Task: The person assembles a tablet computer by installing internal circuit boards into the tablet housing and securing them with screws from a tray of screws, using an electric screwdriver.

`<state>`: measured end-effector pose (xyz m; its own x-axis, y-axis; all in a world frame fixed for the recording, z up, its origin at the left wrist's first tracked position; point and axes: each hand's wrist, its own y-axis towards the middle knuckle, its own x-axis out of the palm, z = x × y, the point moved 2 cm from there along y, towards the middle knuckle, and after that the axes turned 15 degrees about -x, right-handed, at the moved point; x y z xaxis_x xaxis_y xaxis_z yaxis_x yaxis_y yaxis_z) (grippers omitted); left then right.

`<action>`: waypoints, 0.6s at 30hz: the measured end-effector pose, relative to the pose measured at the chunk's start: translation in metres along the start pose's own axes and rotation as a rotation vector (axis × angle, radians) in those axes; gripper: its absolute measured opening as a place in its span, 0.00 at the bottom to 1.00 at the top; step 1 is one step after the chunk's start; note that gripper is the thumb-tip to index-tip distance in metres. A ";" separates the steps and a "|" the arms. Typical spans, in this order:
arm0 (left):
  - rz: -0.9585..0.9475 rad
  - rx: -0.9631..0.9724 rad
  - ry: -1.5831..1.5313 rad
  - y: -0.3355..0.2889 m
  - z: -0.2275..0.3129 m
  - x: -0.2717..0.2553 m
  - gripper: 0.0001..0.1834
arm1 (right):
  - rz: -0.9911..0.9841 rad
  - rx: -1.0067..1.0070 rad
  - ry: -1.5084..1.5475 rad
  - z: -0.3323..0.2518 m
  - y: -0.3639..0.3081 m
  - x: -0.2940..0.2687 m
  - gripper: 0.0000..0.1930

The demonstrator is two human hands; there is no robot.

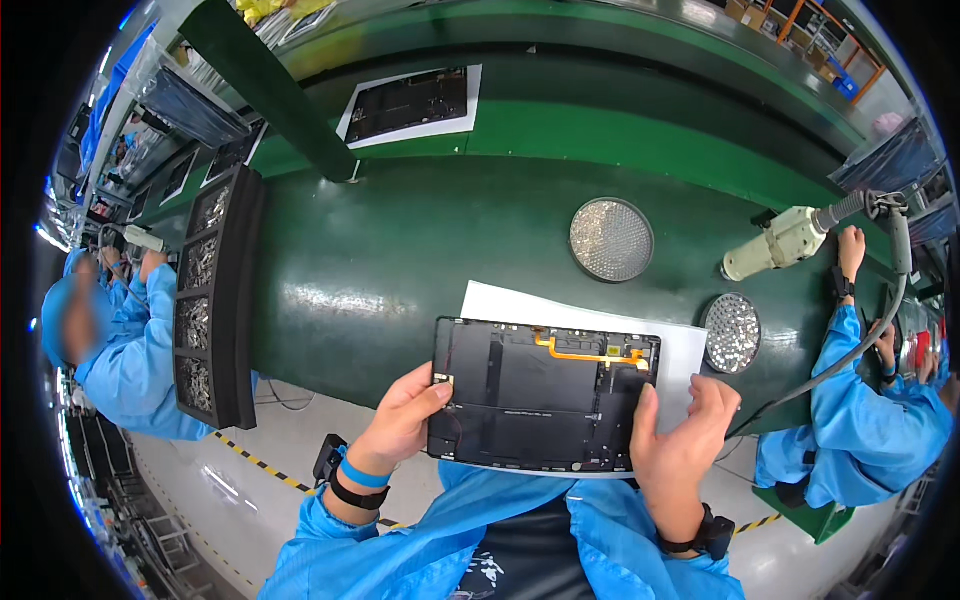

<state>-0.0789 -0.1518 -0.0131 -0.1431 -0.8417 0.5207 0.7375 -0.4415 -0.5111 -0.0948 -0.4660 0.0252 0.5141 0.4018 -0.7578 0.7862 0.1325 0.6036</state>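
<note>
An opened tablet (520, 400), its black inner side and an orange flex cable (590, 352) facing up, is held at the table's near edge. My left hand (405, 415) grips its left edge, thumb on top and fingers hidden underneath. At the right edge my right hand (680, 440) holds the tablet with its thumb against the rim; the other fingers are bent and stand away from the thumb. Beneath the tablet's far side lies a white sheet (690, 350). Just beyond the right hand sits a small round dish (733, 335) of shiny little pieces.
A larger round dish (612, 240) stands farther back. An electric screwdriver (775, 245) is at the right with its cable. The black compartment tray (240, 300) at left contains small metal parts. Another opened device (410, 105) lies beyond a green post (270, 90). Co-workers sit on both sides.
</note>
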 end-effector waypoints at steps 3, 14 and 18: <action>-0.003 -0.030 -0.009 0.005 -0.004 0.001 0.23 | -0.079 0.012 0.001 -0.001 -0.002 0.004 0.26; 0.133 -0.044 0.028 0.020 -0.013 -0.016 0.19 | -0.260 0.510 0.519 0.023 -0.016 0.048 0.15; 0.335 0.013 0.273 0.019 -0.011 -0.014 0.15 | -0.249 0.521 0.502 0.028 -0.016 0.050 0.15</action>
<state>-0.0698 -0.1516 -0.0378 -0.0625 -0.9899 0.1269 0.7808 -0.1277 -0.6116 -0.0723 -0.4735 -0.0292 0.1806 0.7960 -0.5777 0.9826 -0.1209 0.1406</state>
